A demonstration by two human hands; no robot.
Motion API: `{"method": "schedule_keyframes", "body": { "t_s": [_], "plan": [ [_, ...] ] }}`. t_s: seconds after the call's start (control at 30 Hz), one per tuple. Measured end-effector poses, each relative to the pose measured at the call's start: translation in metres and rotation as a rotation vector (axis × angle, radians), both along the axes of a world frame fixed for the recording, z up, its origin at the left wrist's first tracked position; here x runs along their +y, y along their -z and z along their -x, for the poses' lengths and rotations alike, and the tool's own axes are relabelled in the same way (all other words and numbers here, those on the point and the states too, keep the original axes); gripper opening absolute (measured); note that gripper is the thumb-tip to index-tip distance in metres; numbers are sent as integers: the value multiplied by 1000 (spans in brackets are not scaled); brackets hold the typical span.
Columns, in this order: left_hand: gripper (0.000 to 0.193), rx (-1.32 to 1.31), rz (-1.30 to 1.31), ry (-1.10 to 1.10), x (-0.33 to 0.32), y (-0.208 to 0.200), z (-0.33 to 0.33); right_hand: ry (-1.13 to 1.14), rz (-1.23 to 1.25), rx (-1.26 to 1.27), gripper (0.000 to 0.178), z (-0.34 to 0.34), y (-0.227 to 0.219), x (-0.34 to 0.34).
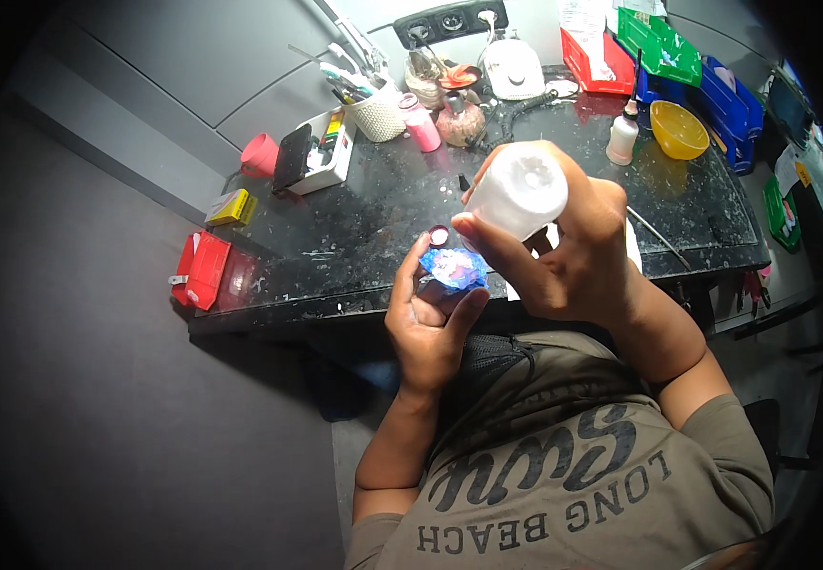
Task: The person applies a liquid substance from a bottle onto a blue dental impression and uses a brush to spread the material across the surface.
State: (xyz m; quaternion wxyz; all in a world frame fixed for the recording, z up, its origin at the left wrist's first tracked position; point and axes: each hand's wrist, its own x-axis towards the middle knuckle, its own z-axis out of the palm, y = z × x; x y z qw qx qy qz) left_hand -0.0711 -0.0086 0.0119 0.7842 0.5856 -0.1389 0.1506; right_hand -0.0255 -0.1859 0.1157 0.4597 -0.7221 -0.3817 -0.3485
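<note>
Left hand (425, 332): fingers are holding a lumpy, shiny blue-pink-white piece (457, 270) by the near edge of the black, white-spotted table (335, 261) | Right hand (577, 233): fingers are gripping a round, cloudy-white plastic bottle (522, 195) — its bottom is facing up, right of the piece | small, round, dark-red cap (439, 235) is lying just past the left fingers

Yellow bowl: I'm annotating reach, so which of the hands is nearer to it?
Right. The right hand, gripping a whitish bottle, is left of the yellow bowl and closer to the person; the left hand, holding a blue piece, is farther left.
</note>
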Motion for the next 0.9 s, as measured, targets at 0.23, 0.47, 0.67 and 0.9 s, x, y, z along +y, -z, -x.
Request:
{"method": "schedule_keyframes", "body": {
  "t_s": [0.23,0.47,0.67,0.9],
  "plan": [
    [81,-43,-92,-113,-5,3,3,-9,2,28,32,6,-1,3],
    [80,-80,-195,-225,-4,10,1,-26,-28,28,33,4,4,9],
    [78,-88,-188,-229,-2,13,1,-60,-38,29,35,8,5,12],
    [77,-119,-248,-298,-4,8,1,-13,-16,-7,34,5,6,10]
  ]
}}
